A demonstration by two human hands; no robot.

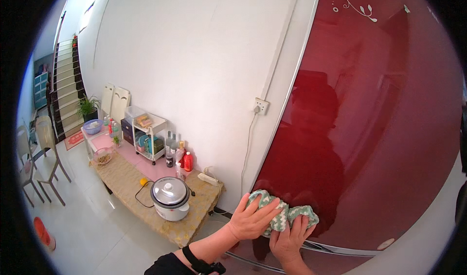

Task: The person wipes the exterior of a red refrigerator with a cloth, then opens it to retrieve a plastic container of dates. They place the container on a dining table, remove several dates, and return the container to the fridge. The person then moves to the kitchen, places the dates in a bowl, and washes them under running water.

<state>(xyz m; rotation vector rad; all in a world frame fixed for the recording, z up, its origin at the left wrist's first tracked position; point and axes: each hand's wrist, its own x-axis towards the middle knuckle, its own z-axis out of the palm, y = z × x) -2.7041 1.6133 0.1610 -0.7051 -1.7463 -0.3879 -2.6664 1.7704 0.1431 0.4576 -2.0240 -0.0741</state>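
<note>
A green and white patterned cloth [278,212] is bunched against the lower part of a glossy dark red appliance door [374,129]. My left hand [250,220] presses on the cloth's left half with bent fingers wrapped over it. Just to its right and lower, my right hand [289,241] grips the other half of the cloth against the red surface. A silver curved strip [331,249] runs below the door. The door shows a dark reflection and white floral decoration at its top.
Left of me stands a cloth-covered table [126,197] with a rice cooker [170,207], bottles [188,161], a small trolley [151,124] and bowls. A wall socket [261,106] with a plugged cord is beside the door. Chairs [46,158], a plant and stairs are farther back.
</note>
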